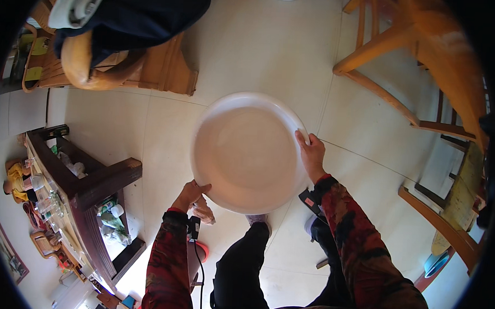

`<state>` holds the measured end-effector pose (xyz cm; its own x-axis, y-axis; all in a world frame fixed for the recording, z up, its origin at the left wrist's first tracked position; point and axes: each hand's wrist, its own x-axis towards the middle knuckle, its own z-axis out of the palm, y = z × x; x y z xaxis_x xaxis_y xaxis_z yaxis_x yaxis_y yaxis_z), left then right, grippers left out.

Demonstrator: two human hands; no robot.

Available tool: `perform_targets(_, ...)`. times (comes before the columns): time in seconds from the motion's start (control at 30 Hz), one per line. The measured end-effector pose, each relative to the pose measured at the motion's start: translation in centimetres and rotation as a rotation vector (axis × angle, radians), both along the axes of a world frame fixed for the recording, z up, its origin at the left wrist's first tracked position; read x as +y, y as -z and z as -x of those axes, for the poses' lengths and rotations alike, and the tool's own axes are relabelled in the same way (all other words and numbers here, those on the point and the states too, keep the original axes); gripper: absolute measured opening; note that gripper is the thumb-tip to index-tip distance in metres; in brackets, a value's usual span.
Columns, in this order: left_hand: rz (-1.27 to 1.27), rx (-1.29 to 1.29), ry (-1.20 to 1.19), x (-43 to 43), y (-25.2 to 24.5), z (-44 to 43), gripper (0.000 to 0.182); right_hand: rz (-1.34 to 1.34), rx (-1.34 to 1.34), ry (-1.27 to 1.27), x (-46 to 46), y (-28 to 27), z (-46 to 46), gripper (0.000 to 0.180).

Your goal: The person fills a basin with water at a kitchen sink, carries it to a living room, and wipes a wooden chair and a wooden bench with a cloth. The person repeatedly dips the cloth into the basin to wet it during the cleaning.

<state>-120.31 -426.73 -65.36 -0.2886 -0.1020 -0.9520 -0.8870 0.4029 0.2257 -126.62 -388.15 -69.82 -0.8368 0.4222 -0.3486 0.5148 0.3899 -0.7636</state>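
Observation:
A large round white plastic basin is held out over the floor in front of my legs. My left hand grips its near-left rim, thumb over the edge and fingers underneath. A crumpled pinkish-brown cloth hangs just below that hand; whether the fingers hold it is hidden. On the right side, my right hand clasps the rim with its fingers partly behind the wall. The basin's inside looks smooth and pale, and I cannot tell if it holds clear water.
At left stands a dark wooden table with glassware on top and bags on its lower shelf. Dark clothing drapes a wooden armchair at upper left. Wooden chairs line the right. A seated person is beyond the table.

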Motion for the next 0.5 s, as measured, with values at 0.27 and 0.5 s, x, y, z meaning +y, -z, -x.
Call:
perform_targets(0.27,0.055,-0.003,-0.2,-4.1,7.1,1.9,0.037,0.088,-0.033,0.017,-5.4,6.6,3.5,0.064)
perform_targets(0.5,0.134,0.102,-0.168,-6.8,12.0,0.8,0.049,0.128,-0.007,-0.062,-6.4,9.3,2.9,0.062)
